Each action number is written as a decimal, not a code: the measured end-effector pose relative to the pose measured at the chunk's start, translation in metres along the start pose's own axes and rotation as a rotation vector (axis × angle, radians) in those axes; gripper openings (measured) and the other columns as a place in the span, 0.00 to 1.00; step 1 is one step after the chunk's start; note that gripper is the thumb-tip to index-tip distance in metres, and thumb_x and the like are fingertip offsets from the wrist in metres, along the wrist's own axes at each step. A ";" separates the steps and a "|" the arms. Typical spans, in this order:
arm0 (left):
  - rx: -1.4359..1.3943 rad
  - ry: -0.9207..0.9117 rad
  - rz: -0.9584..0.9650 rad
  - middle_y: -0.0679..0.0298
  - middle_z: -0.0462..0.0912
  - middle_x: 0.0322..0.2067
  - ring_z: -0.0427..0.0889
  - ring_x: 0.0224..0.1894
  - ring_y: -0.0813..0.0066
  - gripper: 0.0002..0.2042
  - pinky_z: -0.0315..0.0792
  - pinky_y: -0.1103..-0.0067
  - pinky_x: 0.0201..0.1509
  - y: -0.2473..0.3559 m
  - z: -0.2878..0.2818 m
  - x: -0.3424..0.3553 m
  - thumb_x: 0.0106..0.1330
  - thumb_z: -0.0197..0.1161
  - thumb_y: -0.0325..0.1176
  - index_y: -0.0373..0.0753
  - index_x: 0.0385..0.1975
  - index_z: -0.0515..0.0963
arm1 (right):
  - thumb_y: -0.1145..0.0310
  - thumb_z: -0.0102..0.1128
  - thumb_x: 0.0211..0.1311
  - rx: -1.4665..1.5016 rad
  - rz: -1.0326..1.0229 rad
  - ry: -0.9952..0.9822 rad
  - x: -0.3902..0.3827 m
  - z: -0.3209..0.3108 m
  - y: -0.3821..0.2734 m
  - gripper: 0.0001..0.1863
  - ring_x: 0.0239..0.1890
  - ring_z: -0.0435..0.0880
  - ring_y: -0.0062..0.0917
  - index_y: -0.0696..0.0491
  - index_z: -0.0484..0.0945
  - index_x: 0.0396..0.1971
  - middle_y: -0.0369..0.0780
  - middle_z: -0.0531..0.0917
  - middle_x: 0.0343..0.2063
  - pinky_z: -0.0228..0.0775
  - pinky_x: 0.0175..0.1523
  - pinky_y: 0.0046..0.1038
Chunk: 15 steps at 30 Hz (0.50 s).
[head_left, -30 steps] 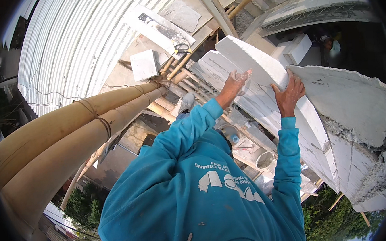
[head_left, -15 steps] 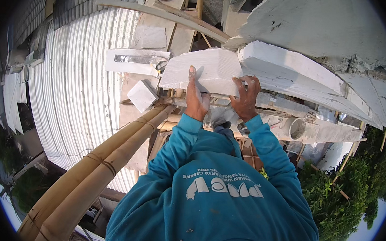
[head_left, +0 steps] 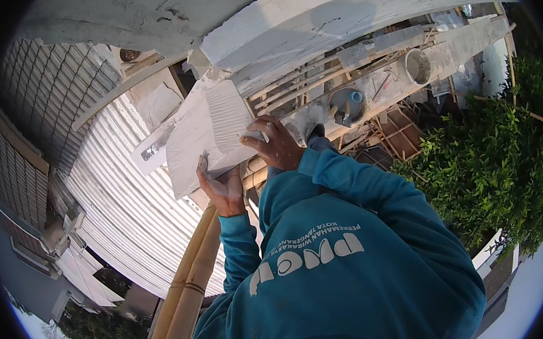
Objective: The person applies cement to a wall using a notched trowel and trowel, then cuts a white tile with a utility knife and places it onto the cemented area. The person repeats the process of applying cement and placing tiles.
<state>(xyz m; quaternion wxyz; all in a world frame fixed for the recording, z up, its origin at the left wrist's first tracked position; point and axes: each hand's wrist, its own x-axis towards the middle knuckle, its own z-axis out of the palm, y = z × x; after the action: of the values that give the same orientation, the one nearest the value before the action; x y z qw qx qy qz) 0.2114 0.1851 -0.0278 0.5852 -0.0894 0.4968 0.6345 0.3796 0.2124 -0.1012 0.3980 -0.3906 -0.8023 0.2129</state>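
Note:
A white lightweight concrete block (head_left: pixel 187 134) is held between my two hands, at the left end of a wall of similar blocks (head_left: pixel 311 22). Combed ridges, apparently of mortar, cover its right-hand face (head_left: pixel 230 112). My left hand (head_left: pixel 222 188) supports the lower edge, its thumb up against the near face. At the block's right side, my right hand (head_left: pixel 276 145) grips the edge with bent fingers. The block sits tilted, its upper corner close to the wall's end; whether they touch I cannot tell.
Paired bamboo poles (head_left: pixel 185 282) rise near my left arm. Below the wall runs a plank walkway (head_left: pixel 382 89) with a tub holding tools (head_left: pixel 346 106) and a round bucket (head_left: pixel 416 66). A corrugated roof (head_left: pixel 117 174) lies left; leafy branches (head_left: pixel 491 154) are at right.
My view has swung round, shifting the wall across the top. The block has turned in my hands, so its ridged face now shows. Both hands still hold it.

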 end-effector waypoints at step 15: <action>0.770 0.105 -0.272 0.50 0.66 0.57 0.67 0.60 0.49 0.33 0.65 0.51 0.63 -0.079 -0.042 -0.011 0.55 0.64 0.42 0.36 0.60 0.64 | 0.60 0.60 0.63 -0.070 1.492 0.026 -0.299 -0.043 0.137 0.21 0.47 0.80 0.42 0.58 0.73 0.50 0.49 0.79 0.44 0.72 0.52 0.43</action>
<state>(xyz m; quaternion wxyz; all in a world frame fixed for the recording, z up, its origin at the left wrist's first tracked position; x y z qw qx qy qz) 0.2601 0.1330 -0.0825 0.6283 0.0390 0.7109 0.3136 0.5899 0.0583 -0.3069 0.1445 -0.8463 -0.3256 0.3960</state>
